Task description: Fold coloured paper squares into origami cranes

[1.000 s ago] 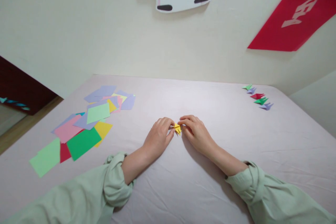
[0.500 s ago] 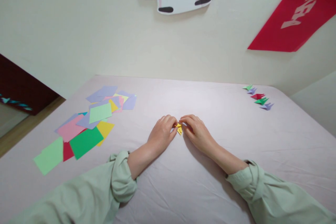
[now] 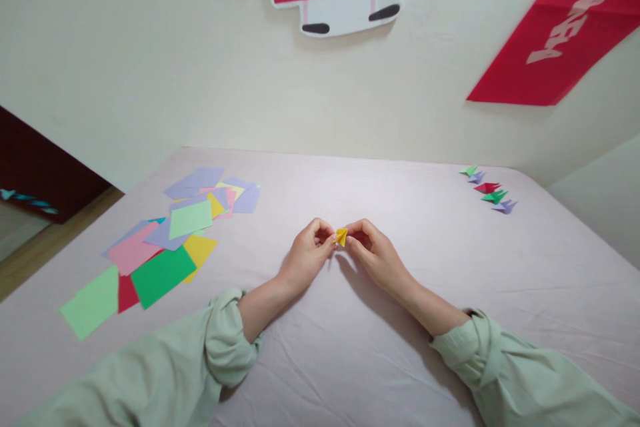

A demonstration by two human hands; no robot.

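A small yellow folded paper piece (image 3: 341, 237) is held between my two hands, over the middle of the cloth-covered table (image 3: 320, 360). My left hand (image 3: 311, 250) pinches its left end between thumb and fingers. From the other side, my right hand (image 3: 373, 247) grips its right edge with thumb and index finger. The fingertips cover parts of the folds, so its full shape does not show.
Loose paper sheets in several colours, among them a green sheet (image 3: 164, 273) and a pink sheet (image 3: 134, 248), overlap at the left. Several folded paper cranes, one of them red (image 3: 487, 188), stand in a row at the far right. A wall (image 3: 320, 107) rises behind the table.
The yellow paper piece has been turned and lifted slightly, and its shape now looks more compact. Both hands have shifted from curled over it to pinching its ends.
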